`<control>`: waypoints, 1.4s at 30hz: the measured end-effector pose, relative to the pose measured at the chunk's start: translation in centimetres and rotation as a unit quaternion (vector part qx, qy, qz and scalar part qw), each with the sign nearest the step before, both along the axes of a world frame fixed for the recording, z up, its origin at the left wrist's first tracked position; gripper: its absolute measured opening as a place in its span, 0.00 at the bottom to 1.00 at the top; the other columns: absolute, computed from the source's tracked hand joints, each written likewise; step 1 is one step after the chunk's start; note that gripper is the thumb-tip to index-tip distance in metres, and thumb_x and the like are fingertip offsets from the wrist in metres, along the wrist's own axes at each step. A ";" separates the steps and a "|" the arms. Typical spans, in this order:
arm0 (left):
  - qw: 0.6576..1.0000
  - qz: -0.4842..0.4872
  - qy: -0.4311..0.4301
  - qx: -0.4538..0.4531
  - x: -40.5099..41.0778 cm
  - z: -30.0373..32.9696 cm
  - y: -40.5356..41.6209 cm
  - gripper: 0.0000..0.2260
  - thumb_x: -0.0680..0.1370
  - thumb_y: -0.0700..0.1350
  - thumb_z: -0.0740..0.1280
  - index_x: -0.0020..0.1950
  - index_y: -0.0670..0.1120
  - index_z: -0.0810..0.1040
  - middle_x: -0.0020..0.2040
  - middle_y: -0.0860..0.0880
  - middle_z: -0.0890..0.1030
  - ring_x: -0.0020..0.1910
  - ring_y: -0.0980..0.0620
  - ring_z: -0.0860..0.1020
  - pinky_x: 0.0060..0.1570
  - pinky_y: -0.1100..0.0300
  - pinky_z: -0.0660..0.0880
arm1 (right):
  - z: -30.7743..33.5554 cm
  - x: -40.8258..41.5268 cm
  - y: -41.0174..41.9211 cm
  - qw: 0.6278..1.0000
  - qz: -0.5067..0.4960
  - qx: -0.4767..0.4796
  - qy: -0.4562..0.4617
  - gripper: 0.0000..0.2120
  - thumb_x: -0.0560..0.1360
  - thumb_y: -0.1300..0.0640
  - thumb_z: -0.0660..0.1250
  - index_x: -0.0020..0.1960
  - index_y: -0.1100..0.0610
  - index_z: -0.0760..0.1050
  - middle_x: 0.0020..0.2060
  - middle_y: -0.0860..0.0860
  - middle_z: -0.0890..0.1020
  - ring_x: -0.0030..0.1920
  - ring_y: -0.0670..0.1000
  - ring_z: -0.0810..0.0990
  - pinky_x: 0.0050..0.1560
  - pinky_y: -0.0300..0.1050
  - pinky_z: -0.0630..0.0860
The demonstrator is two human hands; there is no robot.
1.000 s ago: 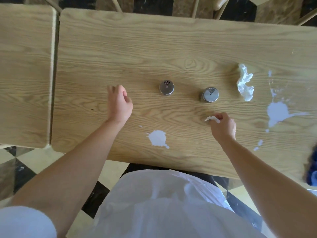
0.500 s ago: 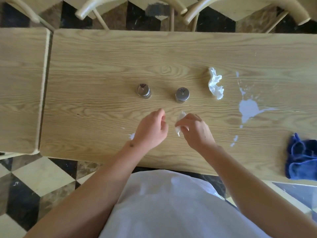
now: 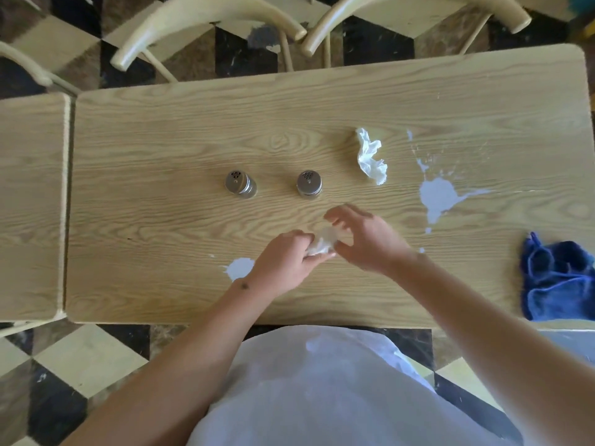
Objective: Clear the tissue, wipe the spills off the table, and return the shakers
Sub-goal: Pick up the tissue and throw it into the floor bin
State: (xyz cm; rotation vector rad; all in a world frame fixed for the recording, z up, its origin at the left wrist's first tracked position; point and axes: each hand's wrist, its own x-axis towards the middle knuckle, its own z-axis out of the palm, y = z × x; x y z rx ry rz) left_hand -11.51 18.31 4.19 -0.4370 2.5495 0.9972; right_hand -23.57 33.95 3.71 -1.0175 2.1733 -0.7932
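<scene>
A small white tissue wad (image 3: 322, 244) sits between my hands above the near middle of the wooden table (image 3: 161, 140). My left hand (image 3: 283, 263) pinches it from the left. My right hand (image 3: 363, 239) hovers at its right side with fingers spread and blurred. Two metal-topped shakers (image 3: 240, 185) (image 3: 309, 184) stand upright side by side just beyond my hands. A larger crumpled tissue (image 3: 370, 159) lies to the right of them. A big white spill (image 3: 439, 197) with splashes is further right, and a small spill (image 3: 240, 268) lies beside my left wrist.
A blue cloth (image 3: 560, 278) lies bunched at the table's near right edge. Two pale wooden chairs (image 3: 206, 17) (image 3: 418, 11) stand at the far side. A second table (image 3: 32, 204) abuts on the left. The floor is checkered.
My left hand has swung in from the left and taken hold of the small tissue that my right hand picked up. My right hand's fingers have spread apart. The view has pulled back.
</scene>
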 end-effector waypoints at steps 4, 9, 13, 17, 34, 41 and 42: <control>0.999 0.034 0.027 -0.015 0.5 2.0 0.1 0.21 0.79 0.62 0.58 0.30 0.51 0.69 0.29 0.51 0.71 0.30 0.51 0.72 0.33 0.58 0.66 | -3.3 -7.3 -0.7 0.987 -0.017 0.119 0.110 0.27 0.75 0.54 0.71 0.71 0.53 0.69 0.70 0.52 0.70 0.68 0.56 0.71 0.60 0.53 0.78; 0.992 0.086 0.034 -0.088 2.5 1.0 0.0 0.17 0.72 0.40 0.67 0.27 0.44 0.63 0.34 0.52 0.67 0.28 0.53 0.64 0.31 0.63 0.59 | -7.6 -12.7 -2.7 0.977 -0.058 0.172 0.111 0.32 0.74 0.62 0.69 0.75 0.48 0.63 0.73 0.56 0.62 0.68 0.62 0.67 0.57 0.57 0.78; 0.986 0.150 0.002 -0.068 4.6 0.0 0.2 0.11 0.71 0.34 0.64 0.38 0.48 0.64 0.40 0.50 0.73 0.35 0.48 0.72 0.33 0.58 0.71 | -9.8 -10.1 -3.3 0.978 -0.101 0.160 0.094 0.29 0.77 0.65 0.61 0.76 0.50 0.62 0.64 0.57 0.68 0.59 0.62 0.71 0.55 0.53 0.74; 0.970 0.227 -0.084 0.026 6.9 -1.2 0.4 0.10 0.74 0.36 0.62 0.40 0.51 0.68 0.40 0.47 0.81 0.35 0.43 0.79 0.35 0.46 0.76 | -9.9 -4.6 -2.4 0.986 -0.100 0.129 0.035 0.18 0.78 0.63 0.60 0.68 0.60 0.71 0.60 0.60 0.74 0.56 0.64 0.77 0.52 0.52 0.74; 0.952 0.196 -0.223 0.074 11.2 -3.7 5.7 0.05 0.74 0.47 0.69 0.44 0.50 0.74 0.34 0.48 0.78 0.26 0.50 0.77 0.26 0.57 0.75 | -6.2 7.8 13.6 0.936 -0.282 0.144 -0.154 0.17 0.79 0.52 0.61 0.36 0.62 0.72 0.28 0.54 0.83 0.25 0.47 0.83 0.32 0.51 0.82; 0.986 0.017 -0.164 0.024 9.7 -3.1 6.0 0.08 0.76 0.48 0.71 0.42 0.44 0.79 0.30 0.51 0.74 0.29 0.55 0.70 0.31 0.61 0.65 | -3.4 8.8 19.1 0.874 -0.437 0.158 -0.138 0.06 0.79 0.50 0.62 0.49 0.50 0.75 0.35 0.53 0.82 0.29 0.54 0.80 0.29 0.45 0.75; 0.987 -0.007 -0.157 0.014 9.9 -3.2 5.8 0.11 0.77 0.52 0.69 0.42 0.45 0.78 0.31 0.51 0.73 0.30 0.53 0.70 0.33 0.58 0.65 | -3.0 10.2 19.9 0.854 -0.471 0.165 -0.144 0.10 0.79 0.47 0.62 0.48 0.53 0.76 0.35 0.54 0.81 0.30 0.55 0.79 0.31 0.45 0.74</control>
